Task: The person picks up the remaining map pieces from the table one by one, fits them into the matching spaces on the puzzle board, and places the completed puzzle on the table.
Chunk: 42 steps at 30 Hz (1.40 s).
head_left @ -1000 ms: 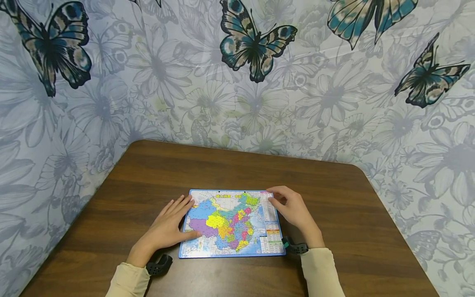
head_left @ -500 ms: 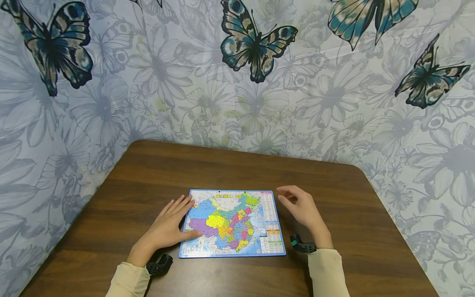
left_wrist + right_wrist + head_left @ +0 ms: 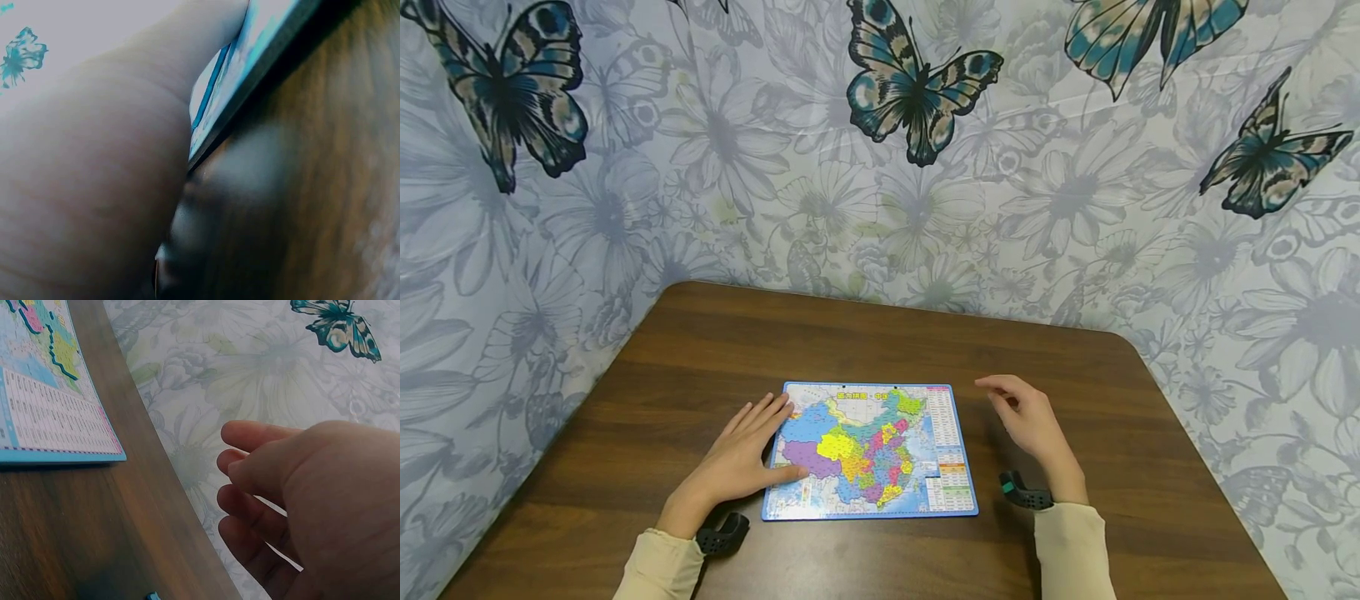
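A map puzzle board (image 3: 865,450) with a blue rim and a multicoloured map lies flat on the table. My left hand (image 3: 737,458) rests on its left side, fingers spread straight near the upper left corner and thumb on the lower left part. In the left wrist view the board's edge (image 3: 256,69) shows beyond the hand. To the right of the board is my right hand (image 3: 1026,421), apart from it, with loosely bent fingers and nothing in them. The right wrist view shows those fingers (image 3: 250,503) relaxed, with the board's corner (image 3: 94,440) off to the left.
The brown wooden table (image 3: 880,333) has rounded far corners. Behind it hangs a pale floral cloth (image 3: 775,183) with printed butterflies (image 3: 917,92). Both wrists wear black bands, one on the left (image 3: 722,536) and one on the right (image 3: 1026,492).
My right hand has left the board's upper right corner and moved to the right, over the table. My left hand and the board have stayed in place.
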Motion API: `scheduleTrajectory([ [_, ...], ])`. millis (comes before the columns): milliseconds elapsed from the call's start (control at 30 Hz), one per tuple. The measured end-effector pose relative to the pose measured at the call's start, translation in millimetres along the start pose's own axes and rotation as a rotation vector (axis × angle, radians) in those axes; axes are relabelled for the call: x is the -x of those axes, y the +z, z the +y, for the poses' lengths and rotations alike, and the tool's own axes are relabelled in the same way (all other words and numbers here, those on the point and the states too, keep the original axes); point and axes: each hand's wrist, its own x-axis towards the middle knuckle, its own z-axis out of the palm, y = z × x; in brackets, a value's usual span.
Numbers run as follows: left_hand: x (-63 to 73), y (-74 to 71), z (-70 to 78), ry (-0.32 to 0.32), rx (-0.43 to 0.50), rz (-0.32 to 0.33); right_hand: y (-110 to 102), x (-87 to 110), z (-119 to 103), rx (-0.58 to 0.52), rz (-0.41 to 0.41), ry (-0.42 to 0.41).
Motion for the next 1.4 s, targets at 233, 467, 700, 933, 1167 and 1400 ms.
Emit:
scheduleTrajectory([
  [233, 0.1, -0.3, 0.3, 0.003, 0.004, 0.003, -2.0, 2.2, 6.3, 0.028, 0.014, -0.011],
  [467, 0.0, 0.2, -0.4, 0.003, 0.007, -0.001, -4.7, 5.2, 11.4, 0.052, 0.000, 0.024],
  [700, 0.0, 0.1, -0.4, 0.006, 0.012, -0.001, -7.7, 7.0, 14.0, 0.042, -0.014, 0.061],
  [933, -0.2, -0.5, 0.4, 0.001, 0.012, 0.000, -10.2, 8.3, 17.7, 0.055, -0.064, 0.127],
  [1167, -0.1, 0.3, -0.5, 0.001, 0.007, -0.002, -11.2, 10.4, 21.6, 0.072, -0.136, 0.199],
  [1400, -0.3, 1.2, -1.8, 0.001, 0.001, 0.000, -11.5, 12.2, 25.5, 0.083, -0.166, 0.203],
])
